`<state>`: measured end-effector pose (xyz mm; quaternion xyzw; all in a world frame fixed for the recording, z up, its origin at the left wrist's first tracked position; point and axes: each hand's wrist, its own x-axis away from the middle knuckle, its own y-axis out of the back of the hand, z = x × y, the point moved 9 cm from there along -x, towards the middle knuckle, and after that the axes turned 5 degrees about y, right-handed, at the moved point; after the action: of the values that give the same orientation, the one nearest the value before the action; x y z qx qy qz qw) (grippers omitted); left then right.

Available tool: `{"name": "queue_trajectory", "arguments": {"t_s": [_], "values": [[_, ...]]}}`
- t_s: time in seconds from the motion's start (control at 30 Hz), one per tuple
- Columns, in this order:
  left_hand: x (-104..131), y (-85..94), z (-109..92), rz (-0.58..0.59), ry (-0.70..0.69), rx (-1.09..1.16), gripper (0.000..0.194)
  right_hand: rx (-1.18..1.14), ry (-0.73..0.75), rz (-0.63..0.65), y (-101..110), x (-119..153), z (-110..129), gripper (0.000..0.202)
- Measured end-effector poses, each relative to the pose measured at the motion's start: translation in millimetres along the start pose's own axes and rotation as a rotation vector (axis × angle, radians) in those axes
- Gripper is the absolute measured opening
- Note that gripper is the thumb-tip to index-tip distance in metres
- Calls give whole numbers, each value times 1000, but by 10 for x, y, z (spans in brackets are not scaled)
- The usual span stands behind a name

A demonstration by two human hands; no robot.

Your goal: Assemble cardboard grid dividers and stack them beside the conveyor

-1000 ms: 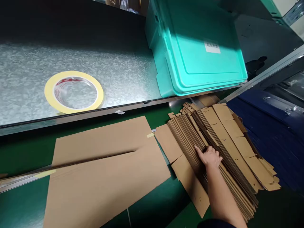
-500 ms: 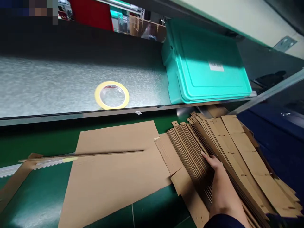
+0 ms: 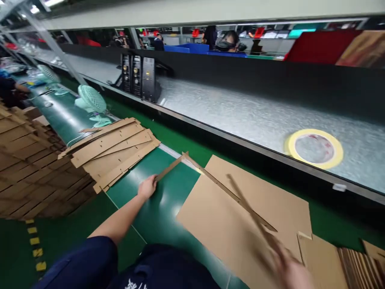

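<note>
My left hand (image 3: 147, 187) is closed on the end of a narrow cardboard strip (image 3: 170, 167), held over the green table. The strip's far end meets a second cardboard strip (image 3: 221, 184), which extends across a flat cardboard sheet (image 3: 210, 228). At the lower right, my right hand (image 3: 290, 271) is smeared by motion and grips another cardboard strip (image 3: 249, 208). That strip slants up over the sheet and crosses in front of the second one. Right of the sheet, a stack of cardboard strips (image 3: 361, 267) is partly cut off by the frame.
Slotted cardboard pieces (image 3: 117, 146) lie piled on the table at left, near a green fan (image 3: 91, 99). A tall cardboard stack (image 3: 30, 168) stands beside the table. Along the back, a metal shelf (image 3: 228, 108) bears a yellow tape roll (image 3: 338, 150) and black units (image 3: 138, 78). People are farther off.
The view has swung left. My right hand has left the stack and now holds a cardboard strip over the sheet. My left hand has come into view, gripping another strip.
</note>
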<state>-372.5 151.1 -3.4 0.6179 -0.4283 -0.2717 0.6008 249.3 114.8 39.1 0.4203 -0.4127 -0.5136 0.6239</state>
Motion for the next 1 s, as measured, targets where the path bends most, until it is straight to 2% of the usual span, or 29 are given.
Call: {"name": "queue_trajectory", "arguments": {"t_s": [0.07, 0.13, 0.2, 0.3, 0.4, 0.5, 0.73, 0.9, 1.0], "values": [[-69, -19, -5, -5, -16, 49, 37, -58, 149, 168, -329, -336, 1026, 44], [-158, -26, -95, -11, -47, 96, 39, -47, 255, 242, -519, -636, 1866, 44], [-250, -23, -193, -16, -84, 140, 41, -3, 298, 303, -656, -908, 2433, 44], [-380, -38, -291, -19, -121, 206, 47, 65, 307, 372, -816, -1210, 2867, 44], [-470, -75, -334, -12, -126, 265, 59, 136, 305, 435, -968, -1353, 2997, 42], [-497, -94, -381, 4, -147, 277, 68, 190, 268, 476, -1070, -1396, 2958, 41], [-498, -143, -543, 53, -262, 82, 88, 193, 224, 501, -1194, -1464, 2888, 37], [-526, -188, -576, 97, -240, 28, 85, 180, 181, 536, -1360, -1502, 2879, 35], [-517, -143, -594, 100, -234, 4, 83, 147, 195, 469, -1306, -1431, 2890, 36]]}}
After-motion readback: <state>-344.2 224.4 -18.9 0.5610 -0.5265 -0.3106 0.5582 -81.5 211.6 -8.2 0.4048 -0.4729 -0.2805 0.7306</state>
